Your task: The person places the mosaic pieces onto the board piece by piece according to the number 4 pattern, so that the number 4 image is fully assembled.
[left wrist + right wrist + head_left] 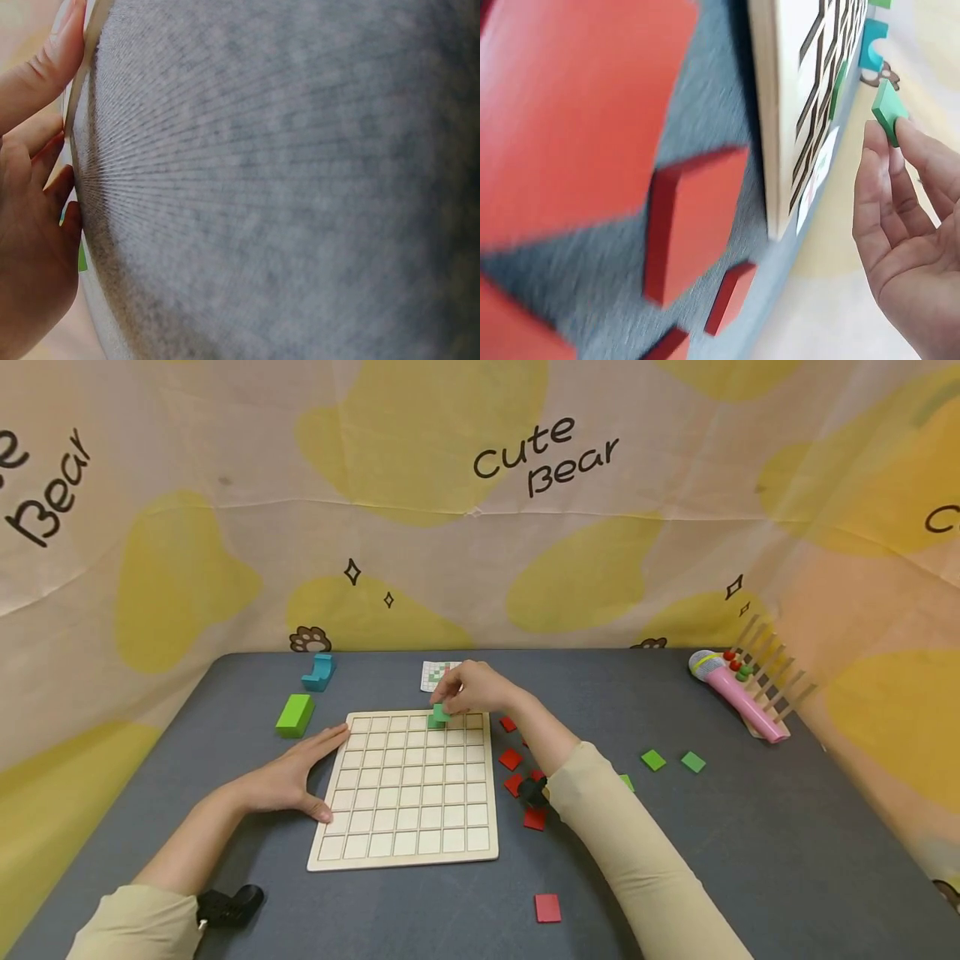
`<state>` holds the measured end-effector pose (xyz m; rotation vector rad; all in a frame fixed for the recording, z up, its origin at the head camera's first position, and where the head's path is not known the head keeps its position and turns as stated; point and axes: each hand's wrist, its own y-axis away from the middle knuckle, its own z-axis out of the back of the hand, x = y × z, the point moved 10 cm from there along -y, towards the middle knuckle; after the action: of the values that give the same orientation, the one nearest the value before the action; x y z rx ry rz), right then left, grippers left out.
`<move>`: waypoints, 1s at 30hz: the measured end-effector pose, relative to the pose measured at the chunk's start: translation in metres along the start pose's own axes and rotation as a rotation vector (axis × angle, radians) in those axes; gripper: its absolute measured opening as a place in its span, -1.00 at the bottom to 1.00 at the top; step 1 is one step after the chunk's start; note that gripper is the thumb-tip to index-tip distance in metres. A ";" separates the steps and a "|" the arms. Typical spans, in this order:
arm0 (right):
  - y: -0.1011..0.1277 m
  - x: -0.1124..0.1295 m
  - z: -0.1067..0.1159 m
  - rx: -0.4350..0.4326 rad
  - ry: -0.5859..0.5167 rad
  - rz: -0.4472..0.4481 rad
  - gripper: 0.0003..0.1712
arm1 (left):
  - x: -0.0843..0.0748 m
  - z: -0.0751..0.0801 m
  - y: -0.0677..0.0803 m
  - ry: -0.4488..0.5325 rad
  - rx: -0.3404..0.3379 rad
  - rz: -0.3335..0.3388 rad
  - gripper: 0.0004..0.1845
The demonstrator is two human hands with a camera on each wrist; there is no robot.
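A pale wooden grid board (pixel 408 793) lies on the grey table. My right hand (pixel 468 689) hovers over the board's far edge and pinches a green square tile (pixel 441 712) between its fingertips; the right wrist view shows that green tile (pixel 889 112) held at the fingertips beside the board (pixel 780 112). Another green tile (pixel 434 722) sits in a cell of the top row, just below the held one. My left hand (pixel 288 777) lies flat with straight fingers against the board's left edge, and the left wrist view shows its fingers (pixel 41 82) touching that edge.
Red tiles (pixel 517 772) lie right of the board, one red tile (pixel 547 907) near the front. Two green tiles (pixel 671 761) lie further right. A green block (pixel 295 715), a blue block (pixel 318 672) and a pattern card (pixel 437 674) sit at the back; a pink toy microphone (pixel 738 693) lies far right.
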<state>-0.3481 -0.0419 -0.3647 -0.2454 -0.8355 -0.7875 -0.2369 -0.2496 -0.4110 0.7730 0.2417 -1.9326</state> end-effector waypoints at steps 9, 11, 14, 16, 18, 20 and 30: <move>-0.006 0.011 -0.009 -0.021 -0.011 -0.009 -0.82 | -0.001 0.001 -0.001 -0.005 0.003 -0.007 0.34; -0.007 0.012 -0.012 -0.017 -0.040 -0.014 -0.83 | 0.000 0.001 -0.001 -0.005 0.002 -0.009 0.34; -0.009 0.015 -0.017 -0.005 -0.067 -0.016 -0.83 | 0.001 0.001 -0.001 -0.008 0.000 -0.010 0.34; -0.011 0.017 -0.020 0.003 -0.067 -0.017 -0.83 | 0.001 0.001 -0.001 -0.011 -0.002 -0.009 0.35; -0.013 0.019 -0.024 0.011 -0.065 -0.017 -0.83 | 0.002 0.000 -0.001 -0.014 -0.005 -0.006 0.35; -0.015 0.020 -0.029 0.025 -0.055 -0.016 -0.82 | 0.002 0.000 -0.001 -0.015 -0.005 -0.002 0.35; -0.018 0.024 -0.041 0.055 0.061 -0.016 -0.83 | -0.001 -0.001 -0.001 0.001 -0.004 0.005 0.35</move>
<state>-0.3271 -0.0869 -0.3762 -0.1649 -0.8009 -0.7818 -0.2370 -0.2486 -0.4111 0.7715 0.2438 -1.9265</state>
